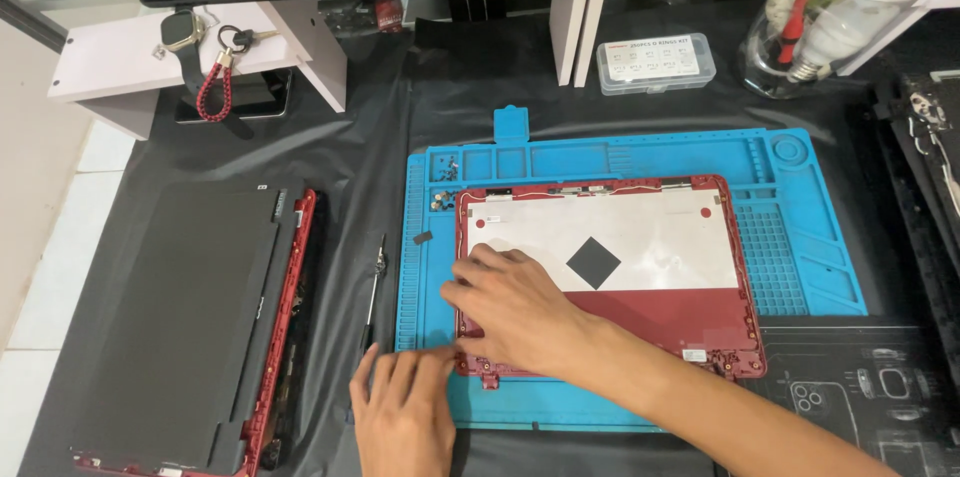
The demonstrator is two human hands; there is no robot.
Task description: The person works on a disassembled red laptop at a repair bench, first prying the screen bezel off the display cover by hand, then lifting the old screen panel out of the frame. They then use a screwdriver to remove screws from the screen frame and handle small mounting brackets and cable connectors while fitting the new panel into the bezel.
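Lid: our right hand (515,312) lies flat, fingers spread, on the red laptop lid (640,322), near-left corner.
Left hand (405,407): fingers loose, touching the blue mat (800,237) edge, holding nothing.
Box: the clear parts box (655,64); we cannot tell its contents.

A red laptop lid shell (640,322) lies open-side up on a blue work mat (800,237) at the middle of the desk (380,137). The right hand (520,312) rests flat on the shell's near left corner, its fingers (470,272) spread over the silver inner sheet (640,227). The left hand (405,407) presses the mat's near edge just beside that corner. A black screen panel (190,327) with a red frame lies towards the desk's left edge, and a thin metal hinge bar (374,282) lies between it and the mat.
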